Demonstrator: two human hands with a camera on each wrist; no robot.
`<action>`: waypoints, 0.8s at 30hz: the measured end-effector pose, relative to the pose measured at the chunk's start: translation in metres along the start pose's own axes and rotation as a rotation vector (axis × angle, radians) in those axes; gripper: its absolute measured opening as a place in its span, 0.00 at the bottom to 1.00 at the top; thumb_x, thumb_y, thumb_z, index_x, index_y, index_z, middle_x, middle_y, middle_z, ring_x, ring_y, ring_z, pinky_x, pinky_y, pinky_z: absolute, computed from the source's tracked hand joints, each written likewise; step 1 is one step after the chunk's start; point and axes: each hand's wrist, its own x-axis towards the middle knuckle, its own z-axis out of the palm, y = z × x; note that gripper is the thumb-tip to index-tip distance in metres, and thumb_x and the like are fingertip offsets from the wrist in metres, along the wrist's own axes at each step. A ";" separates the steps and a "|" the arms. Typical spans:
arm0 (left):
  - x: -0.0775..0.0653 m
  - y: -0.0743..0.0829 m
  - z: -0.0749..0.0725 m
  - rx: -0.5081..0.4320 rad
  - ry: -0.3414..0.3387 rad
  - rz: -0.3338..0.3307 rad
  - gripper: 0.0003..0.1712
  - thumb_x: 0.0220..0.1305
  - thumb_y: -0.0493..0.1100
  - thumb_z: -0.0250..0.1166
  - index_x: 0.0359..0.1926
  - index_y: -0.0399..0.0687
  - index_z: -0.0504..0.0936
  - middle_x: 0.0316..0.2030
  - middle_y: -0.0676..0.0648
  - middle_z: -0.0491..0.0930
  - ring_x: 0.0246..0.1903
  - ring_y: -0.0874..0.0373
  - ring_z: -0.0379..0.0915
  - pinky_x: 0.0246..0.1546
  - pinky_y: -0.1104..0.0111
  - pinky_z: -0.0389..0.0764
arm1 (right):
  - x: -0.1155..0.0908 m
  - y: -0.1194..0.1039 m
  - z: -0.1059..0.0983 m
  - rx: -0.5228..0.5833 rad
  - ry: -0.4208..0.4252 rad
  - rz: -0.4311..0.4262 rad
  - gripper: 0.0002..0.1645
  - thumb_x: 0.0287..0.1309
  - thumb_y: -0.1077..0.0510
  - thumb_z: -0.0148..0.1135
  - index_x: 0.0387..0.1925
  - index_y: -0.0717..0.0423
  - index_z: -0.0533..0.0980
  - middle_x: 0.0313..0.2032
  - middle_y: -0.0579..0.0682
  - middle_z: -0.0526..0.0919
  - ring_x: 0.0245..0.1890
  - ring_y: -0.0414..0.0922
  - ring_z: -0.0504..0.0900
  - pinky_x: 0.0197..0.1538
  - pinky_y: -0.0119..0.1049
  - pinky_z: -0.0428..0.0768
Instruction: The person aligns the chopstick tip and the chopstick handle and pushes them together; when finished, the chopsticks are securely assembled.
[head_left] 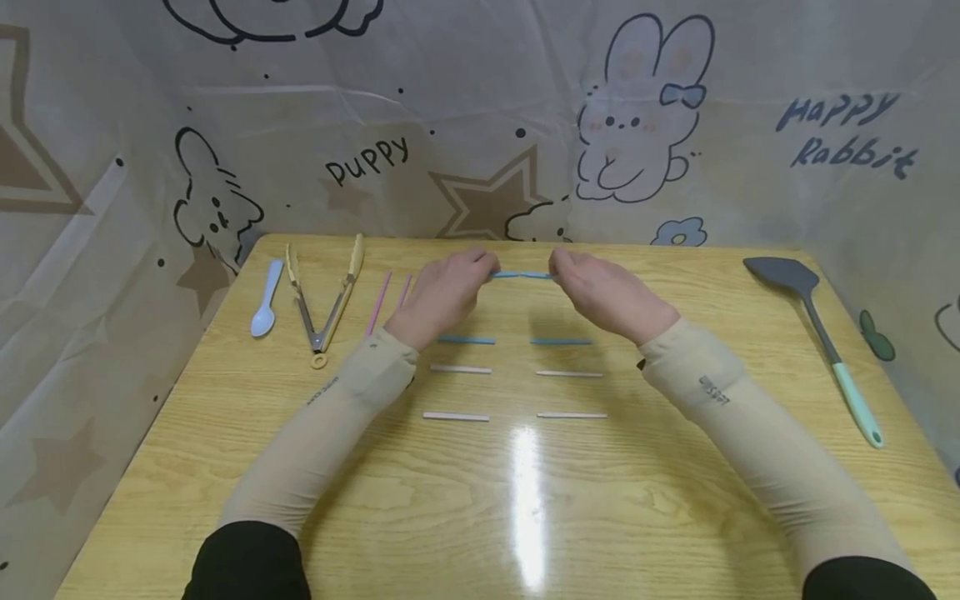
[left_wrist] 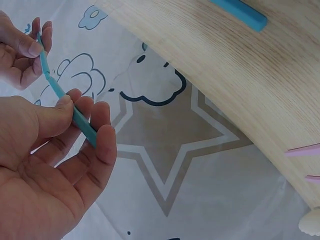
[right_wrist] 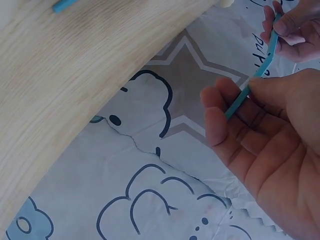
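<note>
A thin blue stick (head_left: pixel 536 275) is held up over the far part of the table, kinked at its middle. My left hand (head_left: pixel 446 287) pinches one end, and my right hand (head_left: pixel 609 293) pinches the other. The left wrist view shows the bent blue stick (left_wrist: pixel 57 90) between thumb and fingers, its two parts still joined at the kink. From the right wrist, the same stick (right_wrist: pixel 259 72) angles up toward the left hand. Nearer me lie two short blue pieces (head_left: pixel 561 342), one on each side. Short white pieces (head_left: pixel 569 374) lie in two rows below them.
Two pink sticks (head_left: pixel 378 302) lie left of my left hand, partly hidden by it. Farther left are tongs (head_left: pixel 345 296), spread apart, and a light blue spoon (head_left: pixel 262 321). A grey spatula (head_left: pixel 821 325) with a mint handle lies at the right. Printed cloth hangs behind the wooden table (head_left: pixel 420 508).
</note>
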 end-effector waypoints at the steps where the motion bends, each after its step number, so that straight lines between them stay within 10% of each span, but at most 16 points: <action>1: 0.000 0.000 0.000 -0.001 0.000 0.003 0.08 0.71 0.34 0.58 0.48 0.41 0.81 0.43 0.45 0.81 0.34 0.53 0.79 0.25 0.67 0.79 | 0.000 0.000 0.000 -0.003 0.000 0.000 0.03 0.74 0.67 0.45 0.39 0.62 0.64 0.30 0.55 0.77 0.23 0.45 0.75 0.28 0.38 0.80; 24: 0.000 0.000 0.001 -0.022 0.003 0.033 0.09 0.70 0.35 0.60 0.48 0.43 0.82 0.45 0.47 0.82 0.34 0.54 0.80 0.29 0.67 0.81 | 0.000 0.002 0.002 -0.002 -0.008 -0.003 0.04 0.71 0.70 0.50 0.39 0.61 0.65 0.32 0.56 0.79 0.24 0.44 0.77 0.31 0.38 0.81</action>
